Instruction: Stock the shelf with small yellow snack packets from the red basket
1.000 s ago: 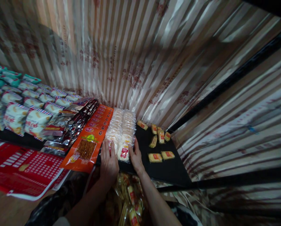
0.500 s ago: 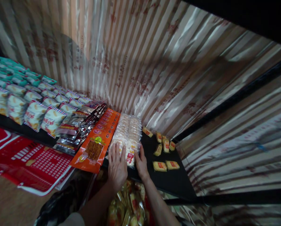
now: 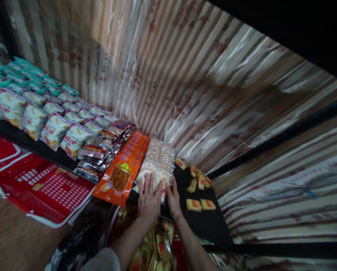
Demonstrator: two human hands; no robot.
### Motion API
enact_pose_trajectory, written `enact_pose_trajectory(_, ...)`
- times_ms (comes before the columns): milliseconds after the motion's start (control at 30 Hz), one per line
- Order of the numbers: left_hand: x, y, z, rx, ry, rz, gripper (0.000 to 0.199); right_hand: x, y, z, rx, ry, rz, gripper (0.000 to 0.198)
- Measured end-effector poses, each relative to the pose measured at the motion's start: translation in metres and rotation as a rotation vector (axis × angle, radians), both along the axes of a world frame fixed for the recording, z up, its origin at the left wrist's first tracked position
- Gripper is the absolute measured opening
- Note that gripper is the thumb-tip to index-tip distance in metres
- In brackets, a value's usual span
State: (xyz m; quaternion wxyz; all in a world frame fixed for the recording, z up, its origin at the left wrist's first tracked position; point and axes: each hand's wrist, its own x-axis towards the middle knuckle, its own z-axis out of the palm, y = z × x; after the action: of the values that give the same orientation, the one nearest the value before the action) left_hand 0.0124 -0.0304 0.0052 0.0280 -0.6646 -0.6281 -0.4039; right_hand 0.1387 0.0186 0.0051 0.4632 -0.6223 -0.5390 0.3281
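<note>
Two rows of clear-wrapped white snack packs stand on the black shelf. My left hand lies on the front of the left row with its fingers spread. At the right front side of these packs is my right hand, fingers stretched along the wrapping and thumb apart. Left of the packs lies an orange bag printed with brown sticks. To the right, several small yellow packets are scattered on the shelf.
Silvery-brown packets are stacked left of the orange bag, with rows of white bags and teal bags beyond. Red baskets sit below at left. Gold packets lie beneath my arms. Striped sheeting hangs behind; a dark post slants at right.
The view has shifted, so the shelf goods appear farther right. My left hand has moved a little across the front of the white packs, covering more of the right row's label.
</note>
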Motion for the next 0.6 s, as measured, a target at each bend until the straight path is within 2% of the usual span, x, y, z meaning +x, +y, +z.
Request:
enact_pose_trajectory(300, -0.0007, -0.0013, -0.0001, -0.034, 0.007, -0.013, 0.052, -0.0012, -0.0016, 0.0026, 0.011, -0.003, 0.027, 0.074)
enact_pose_trajectory(433, 0.0005, -0.0014, -0.0012, -0.041, 0.035, 0.0, 0.054, -0.0034, -0.0032, 0.0069, -0.053, 0.002, 0.011, 0.078)
enact_pose_trajectory(600, 0.0018, -0.0019, -0.0013, -0.013, 0.056, 0.011, 0.057, -0.002, -0.0021, 0.0046, -0.03, 0.121, 0.026, 0.076)
